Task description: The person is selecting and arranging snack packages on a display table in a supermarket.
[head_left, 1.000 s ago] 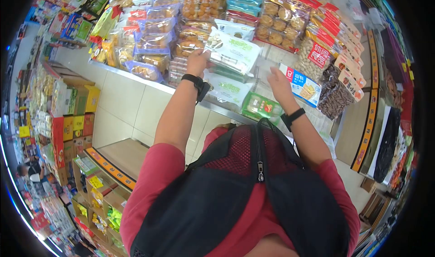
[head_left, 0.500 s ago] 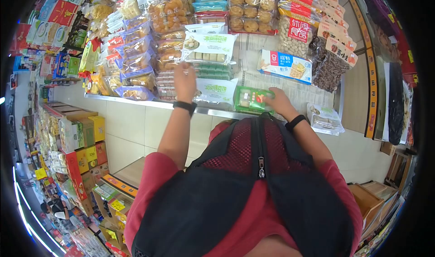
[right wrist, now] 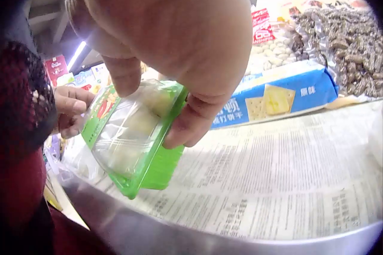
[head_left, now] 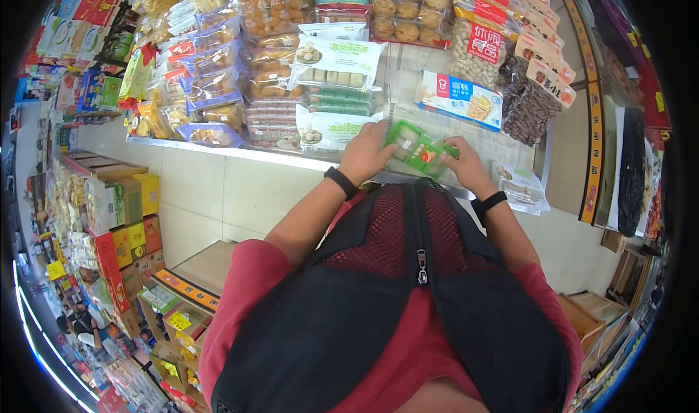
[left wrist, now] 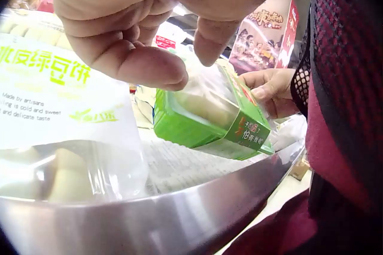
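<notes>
A green plastic tray pack of pale round pastries with a clear lid [head_left: 420, 151] is tilted at the table's front edge. My right hand [head_left: 470, 167] grips its right end, thumb over the lid and fingers along the green side in the right wrist view. My left hand [head_left: 366, 153] pinches the opposite end, its fingertips at the pack's corner in the left wrist view. Just left of it lie white bags of mung bean cakes [head_left: 335, 129], one [head_left: 338, 60] on a stack farther back.
A blue-and-white cracker pack [head_left: 460, 101] lies on newspaper [head_left: 408, 78] beyond my right hand. Bags of peanuts [head_left: 477, 47] and dark nuts [head_left: 535, 103] stand at right. A metal rim [head_left: 269, 155] runs along the table front. Another white pack [head_left: 519, 185] lies near the right corner.
My left hand let go of a white bag on the stack and came right to the green pack. My right hand moved down to the green pack, which has turned and tilted.
</notes>
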Demonstrator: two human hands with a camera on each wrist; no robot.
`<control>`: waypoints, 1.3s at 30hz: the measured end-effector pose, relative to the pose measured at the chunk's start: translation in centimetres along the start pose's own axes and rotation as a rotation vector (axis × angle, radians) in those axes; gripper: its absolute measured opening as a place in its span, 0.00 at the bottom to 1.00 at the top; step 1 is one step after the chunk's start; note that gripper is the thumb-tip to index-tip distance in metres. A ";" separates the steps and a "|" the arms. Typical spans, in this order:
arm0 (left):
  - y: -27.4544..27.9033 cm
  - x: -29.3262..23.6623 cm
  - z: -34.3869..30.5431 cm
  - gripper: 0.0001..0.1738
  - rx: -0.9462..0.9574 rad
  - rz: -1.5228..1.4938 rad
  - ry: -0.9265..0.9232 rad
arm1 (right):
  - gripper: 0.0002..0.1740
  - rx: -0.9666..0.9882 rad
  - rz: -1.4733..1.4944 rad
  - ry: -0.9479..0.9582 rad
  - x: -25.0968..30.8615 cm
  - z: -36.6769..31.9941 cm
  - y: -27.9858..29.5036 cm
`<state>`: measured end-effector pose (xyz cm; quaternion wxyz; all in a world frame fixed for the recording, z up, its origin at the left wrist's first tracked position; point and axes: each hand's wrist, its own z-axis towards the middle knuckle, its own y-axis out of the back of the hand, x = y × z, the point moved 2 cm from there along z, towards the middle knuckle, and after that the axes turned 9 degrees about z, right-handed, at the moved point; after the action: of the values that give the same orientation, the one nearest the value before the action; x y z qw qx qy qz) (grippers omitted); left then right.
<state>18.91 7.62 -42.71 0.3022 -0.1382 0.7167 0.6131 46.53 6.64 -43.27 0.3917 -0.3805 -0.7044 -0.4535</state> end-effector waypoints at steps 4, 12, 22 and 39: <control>0.9 -0.7 1.1 0.37 0.244 -0.353 0.034 | 0.19 0.020 0.079 -0.007 2.0 -0.1 1.6; 3.4 0.4 1.8 0.27 0.284 -1.107 0.338 | 0.22 0.014 0.465 -0.024 6.4 1.6 0.1; 1.4 -3.0 10.9 0.19 0.041 -1.408 0.370 | 0.28 -0.768 -0.143 -0.061 -6.3 -4.0 13.3; -5.0 2.4 24.2 0.19 -0.132 -0.948 0.712 | 0.36 -0.863 -0.551 -0.467 -9.6 -14.6 18.0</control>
<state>26.26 30.27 -49.69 0.2749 -0.6585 0.5945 0.3707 69.46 -3.42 -41.63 -0.0989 -0.3984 -0.5965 -0.6897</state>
